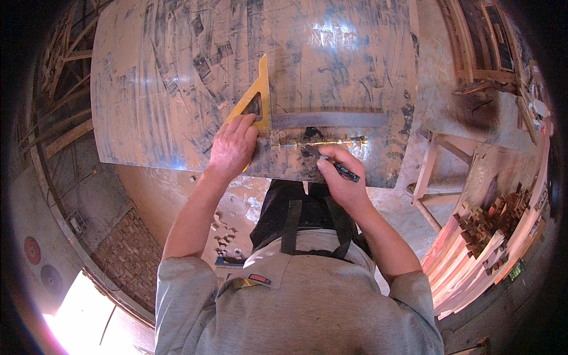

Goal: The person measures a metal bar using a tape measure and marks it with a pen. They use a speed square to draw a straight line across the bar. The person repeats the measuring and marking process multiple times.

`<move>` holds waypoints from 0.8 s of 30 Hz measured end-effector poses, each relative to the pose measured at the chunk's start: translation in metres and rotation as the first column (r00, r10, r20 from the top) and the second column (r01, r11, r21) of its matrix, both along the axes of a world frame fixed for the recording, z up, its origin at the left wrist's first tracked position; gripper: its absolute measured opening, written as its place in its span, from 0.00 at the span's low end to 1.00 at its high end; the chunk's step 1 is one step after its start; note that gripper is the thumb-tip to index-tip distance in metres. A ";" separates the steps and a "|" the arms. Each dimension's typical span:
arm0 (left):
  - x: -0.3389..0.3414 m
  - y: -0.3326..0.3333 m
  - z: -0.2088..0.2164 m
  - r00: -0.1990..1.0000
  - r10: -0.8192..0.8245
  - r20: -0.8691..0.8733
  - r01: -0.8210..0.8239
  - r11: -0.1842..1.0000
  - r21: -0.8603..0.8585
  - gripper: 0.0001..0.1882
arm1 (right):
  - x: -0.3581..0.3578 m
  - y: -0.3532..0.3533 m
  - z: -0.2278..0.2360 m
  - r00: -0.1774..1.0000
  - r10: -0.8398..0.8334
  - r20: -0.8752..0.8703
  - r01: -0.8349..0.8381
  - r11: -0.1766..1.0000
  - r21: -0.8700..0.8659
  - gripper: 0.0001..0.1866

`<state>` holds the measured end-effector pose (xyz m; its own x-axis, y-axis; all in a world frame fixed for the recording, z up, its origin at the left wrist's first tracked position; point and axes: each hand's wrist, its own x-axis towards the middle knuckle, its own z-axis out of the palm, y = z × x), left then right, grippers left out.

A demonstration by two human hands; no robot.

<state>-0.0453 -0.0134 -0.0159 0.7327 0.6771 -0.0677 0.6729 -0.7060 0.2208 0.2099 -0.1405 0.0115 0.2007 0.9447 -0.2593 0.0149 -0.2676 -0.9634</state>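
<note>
My left hand [233,147] grips the lower part of a yellow triangular square [264,97] on a large, dark-smudged sheet [177,89]. A long grey ruler-like blade [328,120] extends to the right from the square's edge. Between the fingers of my right hand [343,174] is a dark marker pen [347,172], its tip end toward the sheet and hidden by the fingers. Just below the blade, a thin shiny rod-like strip with brass-coloured patches [322,143] runs across the sheet; its kind I cannot make out.
The sheet's near edge lies close to my body. A wooden trestle-like frame [427,171] stands at right, with stacked boards [452,260] and small wood offcuts [494,219] beyond it. Timber lengths [68,139] lean at the left. Small wood pieces [225,236] lie on the floor below.
</note>
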 end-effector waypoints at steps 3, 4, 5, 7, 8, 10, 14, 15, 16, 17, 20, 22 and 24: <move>0.000 0.000 -0.001 1.000 0.001 0.001 -0.001 1.000 -0.004 0.10 | -0.002 0.008 -0.001 0.997 0.031 0.066 -0.036 0.996 0.079 0.11; 0.000 0.000 0.000 1.000 0.002 -0.003 -0.002 1.000 -0.005 0.10 | -0.004 0.010 -0.001 0.996 0.034 0.082 -0.041 0.995 0.087 0.11; 0.001 0.000 0.000 1.000 0.003 -0.006 -0.003 1.000 -0.005 0.10 | -0.005 0.012 -0.001 0.995 0.036 0.098 -0.046 0.994 0.095 0.11; 0.001 0.000 0.001 1.000 0.004 -0.018 -0.005 1.000 -0.009 0.10 | -0.008 0.018 -0.001 0.990 0.054 0.131 -0.068 0.992 0.106 0.10; 0.001 -0.001 0.001 1.000 0.006 -0.024 -0.006 1.000 -0.010 0.10 | -0.010 0.021 -0.001 0.987 0.069 0.148 -0.086 0.990 0.109 0.10; 0.001 0.000 0.000 1.000 0.004 -0.025 -0.004 1.000 -0.011 0.10 | -0.014 0.027 -0.003 0.984 0.088 0.154 -0.109 0.986 0.130 0.10; 0.000 -0.001 -0.003 1.000 -0.011 -0.001 0.011 1.000 0.029 0.11 | -0.028 0.035 -0.012 0.974 0.118 0.195 -0.154 0.971 0.180 0.14; 0.000 -0.001 -0.003 1.000 -0.009 0.004 0.008 1.000 0.022 0.11 | -0.030 0.037 -0.013 0.966 0.128 0.226 -0.172 0.968 0.185 0.15; 0.000 -0.001 -0.004 1.000 -0.006 0.008 0.006 1.000 0.016 0.11 | -0.032 0.038 -0.015 0.963 0.135 0.232 -0.181 0.965 0.192 0.15; 0.000 -0.001 -0.004 1.000 -0.004 0.013 0.003 1.000 0.010 0.11 | -0.034 0.039 -0.018 0.961 0.141 0.239 -0.191 0.961 0.199 0.16; 0.001 -0.001 -0.003 1.000 -0.001 0.015 0.001 1.000 -0.002 0.12 | -0.037 0.038 -0.022 0.957 0.154 0.244 -0.205 0.958 0.199 0.16; 0.001 -0.001 -0.003 1.000 0.004 0.018 -0.004 1.000 -0.005 0.12 | -0.039 0.036 -0.025 0.953 0.168 0.250 -0.220 0.956 0.193 0.16; 0.001 -0.001 -0.004 1.000 0.007 0.017 -0.007 1.000 -0.009 0.12 | -0.040 0.034 -0.027 0.946 0.190 0.262 -0.242 0.952 0.185 0.16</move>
<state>-0.0443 -0.0140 -0.0198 0.7289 0.6819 -0.0609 0.6740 -0.6992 0.2384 0.1701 -0.1064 -0.0157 0.0165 0.9997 -0.0181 0.2857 -0.0221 -0.9581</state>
